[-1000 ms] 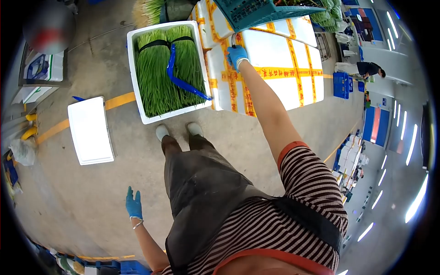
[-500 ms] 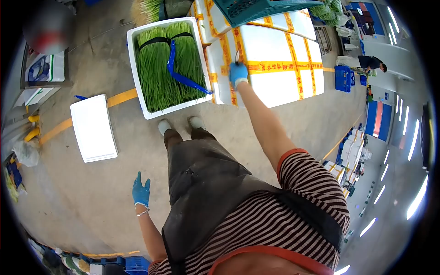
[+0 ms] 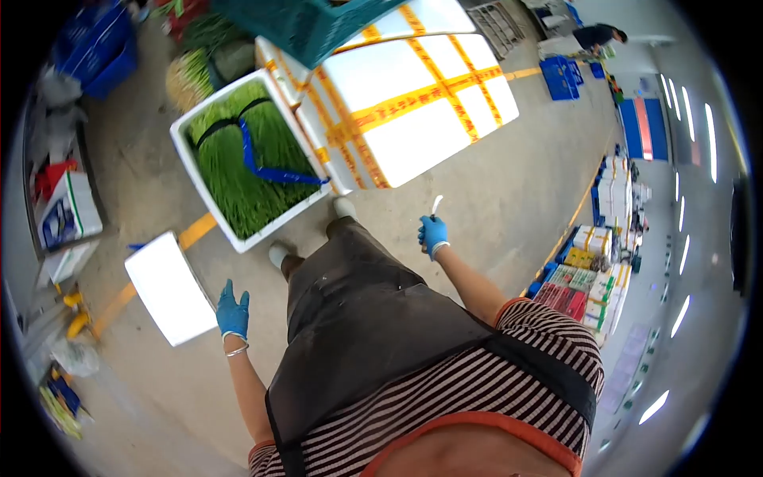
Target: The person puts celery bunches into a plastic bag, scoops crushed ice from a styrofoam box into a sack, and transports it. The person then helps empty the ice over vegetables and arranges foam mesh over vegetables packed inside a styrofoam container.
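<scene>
My right hand (image 3: 433, 234), in a blue glove, is closed around a small knife (image 3: 436, 208) whose curved blade points up, over the floor to the right of my apron. My left hand (image 3: 233, 312), also gloved in blue, hangs with its fingers apart, holding nothing, beside a white foam lid (image 3: 171, 288) on the floor. Ahead of my feet stands a white foam box (image 3: 237, 237) with bundles of long green stalks (image 3: 238, 171) under dark bands. A blue strap (image 3: 274, 172) lies across them. White foam boxes (image 3: 417, 103) with yellow printed tape touch its right side.
A dark green crate (image 3: 306, 28) rests on the taped boxes. Blue baskets (image 3: 95, 48) stand at the upper left, near a shelf with bags and cartons. Another person (image 3: 594, 36) bends near blue crates (image 3: 561, 78) at the upper right. Stacked goods (image 3: 584, 290) line the right.
My right hand has come away from the taped boxes, back toward my body, with the knife in it. The view has turned, so the boxes and lid appear tilted. My left hand remains open.
</scene>
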Tool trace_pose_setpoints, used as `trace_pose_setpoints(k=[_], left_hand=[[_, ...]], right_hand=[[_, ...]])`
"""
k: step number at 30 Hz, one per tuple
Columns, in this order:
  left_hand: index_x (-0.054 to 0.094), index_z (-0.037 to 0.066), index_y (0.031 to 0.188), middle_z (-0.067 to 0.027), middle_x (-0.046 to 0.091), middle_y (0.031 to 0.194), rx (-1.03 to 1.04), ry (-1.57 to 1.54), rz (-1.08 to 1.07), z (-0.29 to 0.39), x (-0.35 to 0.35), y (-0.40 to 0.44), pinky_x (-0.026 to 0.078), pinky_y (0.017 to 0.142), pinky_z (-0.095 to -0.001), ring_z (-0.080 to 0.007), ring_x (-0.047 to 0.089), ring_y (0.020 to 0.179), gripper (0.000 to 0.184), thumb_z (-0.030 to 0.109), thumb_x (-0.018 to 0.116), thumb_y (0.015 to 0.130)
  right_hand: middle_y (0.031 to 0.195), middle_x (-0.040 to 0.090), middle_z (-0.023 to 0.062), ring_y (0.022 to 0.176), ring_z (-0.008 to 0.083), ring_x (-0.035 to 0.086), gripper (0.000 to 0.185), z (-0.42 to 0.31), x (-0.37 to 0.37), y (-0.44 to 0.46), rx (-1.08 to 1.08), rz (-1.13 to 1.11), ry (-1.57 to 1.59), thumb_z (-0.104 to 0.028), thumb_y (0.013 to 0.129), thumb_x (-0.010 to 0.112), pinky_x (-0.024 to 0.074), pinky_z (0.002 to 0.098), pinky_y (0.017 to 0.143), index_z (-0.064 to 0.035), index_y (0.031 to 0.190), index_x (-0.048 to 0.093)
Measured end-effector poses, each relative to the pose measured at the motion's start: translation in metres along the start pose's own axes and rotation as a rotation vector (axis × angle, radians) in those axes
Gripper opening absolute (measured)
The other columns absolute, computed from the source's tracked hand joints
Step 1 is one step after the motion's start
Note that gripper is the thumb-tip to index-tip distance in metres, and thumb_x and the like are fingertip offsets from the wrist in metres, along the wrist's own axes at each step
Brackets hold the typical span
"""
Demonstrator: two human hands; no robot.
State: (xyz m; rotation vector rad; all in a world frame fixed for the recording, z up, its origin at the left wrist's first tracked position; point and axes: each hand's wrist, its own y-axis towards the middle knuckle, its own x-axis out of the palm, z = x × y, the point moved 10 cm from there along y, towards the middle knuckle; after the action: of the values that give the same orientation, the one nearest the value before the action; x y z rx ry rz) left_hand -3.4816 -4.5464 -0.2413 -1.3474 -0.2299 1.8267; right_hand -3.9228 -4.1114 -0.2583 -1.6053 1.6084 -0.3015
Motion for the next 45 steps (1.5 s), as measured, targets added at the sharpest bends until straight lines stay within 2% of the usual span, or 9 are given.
trace_pose_setpoints(k=[10, 17, 21, 24, 30, 35, 39, 41, 45], left_hand=[[0.041, 0.003, 0.136, -0.0098, 0.047, 0.133, 0.223, -0.991, -0.229, 0.311, 0.056, 0.095, 0.039, 0.098, -0.0287, -0.0176, 0.047, 0.117, 0.050, 0.023, 0.056, 0.092], [0.007, 0.015, 0.148, -0.0086, 0.015, 0.151, 0.359, -1.305, 0.638, 0.498, -0.117, 0.162, 0.027, 0.107, -0.0385, -0.0243, 0.022, 0.136, 0.066, 0.031, 0.045, 0.097], [0.031, 0.017, 0.141, -0.0080, 0.033, 0.142, 0.312, -1.460, 0.667, 0.557, -0.191, 0.215, 0.035, 0.098, -0.0502, -0.0306, 0.037, 0.125, 0.055, 0.031, 0.052, 0.092], [0.042, 0.016, 0.132, -0.0080, 0.046, 0.128, 0.232, -1.400, 0.746, 0.536, -0.214, 0.253, 0.039, 0.090, -0.0501, -0.0295, 0.045, 0.114, 0.051, 0.027, 0.061, 0.086], [0.054, 0.023, 0.117, -0.0050, 0.060, 0.109, 0.257, -1.471, 0.447, 0.488, -0.259, 0.341, 0.040, 0.082, -0.0507, -0.0260, 0.053, 0.104, 0.041, 0.031, 0.068, 0.079], [0.037, 0.021, 0.138, -0.0116, 0.041, 0.136, 0.230, -1.417, 0.528, 0.485, -0.247, 0.319, 0.039, 0.093, -0.0547, -0.0326, 0.044, 0.119, 0.061, 0.031, 0.063, 0.084], [0.030, 0.008, 0.142, -0.0127, 0.040, 0.138, 0.141, -1.058, 0.732, 0.434, -0.155, 0.289, 0.040, 0.096, -0.0331, -0.0253, 0.043, 0.122, 0.060, 0.040, 0.046, 0.094], [0.031, 0.006, 0.141, -0.0079, 0.046, 0.131, 0.143, -0.973, 0.554, 0.515, -0.089, 0.190, 0.040, 0.095, -0.0311, -0.0190, 0.048, 0.113, 0.051, 0.023, 0.049, 0.096], [0.033, 0.007, 0.140, -0.0077, 0.044, 0.136, 0.173, -1.596, 0.024, 0.447, 0.129, 0.176, 0.040, 0.099, -0.0370, -0.0219, 0.046, 0.120, 0.054, 0.040, 0.038, 0.098]], right_hand=[[0.088, 0.059, 0.0051, 0.059, 0.0169, 0.051, 0.032, -0.196, -0.165, 0.174, -0.156, -0.107, 0.308, -0.028, 0.089, 0.053, 0.0405, 0.0327, 0.043, -0.0185, 0.120, 0.053], [0.112, 0.053, 0.0007, 0.063, 0.0157, 0.045, 0.047, -0.267, -0.288, 0.470, -0.027, 0.127, 0.438, -0.050, 0.081, 0.061, 0.0376, 0.0324, 0.050, -0.0207, 0.117, 0.048], [0.097, 0.055, 0.0017, 0.056, 0.0119, 0.046, 0.044, -0.382, -0.284, 0.434, -0.254, 0.218, 0.322, -0.051, 0.081, 0.062, 0.0340, 0.0246, 0.044, -0.0163, 0.107, 0.054], [0.064, 0.051, 0.0004, 0.046, 0.0099, 0.040, 0.049, -0.385, -0.243, 0.492, -0.095, -0.182, 0.324, -0.053, 0.081, 0.060, 0.0309, 0.0250, 0.039, -0.0119, 0.108, 0.057], [0.063, 0.051, 0.0015, 0.044, 0.0122, 0.040, 0.048, -0.415, -0.232, 0.473, -0.206, -0.023, -0.164, -0.051, 0.084, 0.056, 0.0354, 0.0280, 0.041, -0.0089, 0.107, 0.063], [0.068, 0.052, 0.0045, 0.051, 0.0150, 0.042, 0.052, -0.418, -0.234, 0.459, -0.083, -0.014, -0.368, -0.057, 0.083, 0.054, 0.0316, 0.0310, 0.042, -0.0112, 0.107, 0.061], [0.064, 0.049, 0.0060, 0.051, 0.0158, 0.043, 0.052, -0.425, -0.238, 0.435, 0.034, -0.054, -0.441, -0.060, 0.081, 0.055, 0.0305, 0.0312, 0.040, -0.0104, 0.096, 0.060], [0.063, 0.050, 0.0068, 0.048, 0.0157, 0.045, 0.053, -0.437, -0.249, 0.442, -0.101, -0.075, -0.355, -0.059, 0.081, 0.055, 0.0341, 0.0306, 0.039, -0.0079, 0.093, 0.060], [0.059, 0.050, 0.0069, 0.046, 0.0158, 0.048, 0.054, -0.476, -0.280, 0.437, -0.315, -0.177, -0.246, -0.059, 0.080, 0.057, 0.0373, 0.0298, 0.038, -0.0067, 0.093, 0.059]])
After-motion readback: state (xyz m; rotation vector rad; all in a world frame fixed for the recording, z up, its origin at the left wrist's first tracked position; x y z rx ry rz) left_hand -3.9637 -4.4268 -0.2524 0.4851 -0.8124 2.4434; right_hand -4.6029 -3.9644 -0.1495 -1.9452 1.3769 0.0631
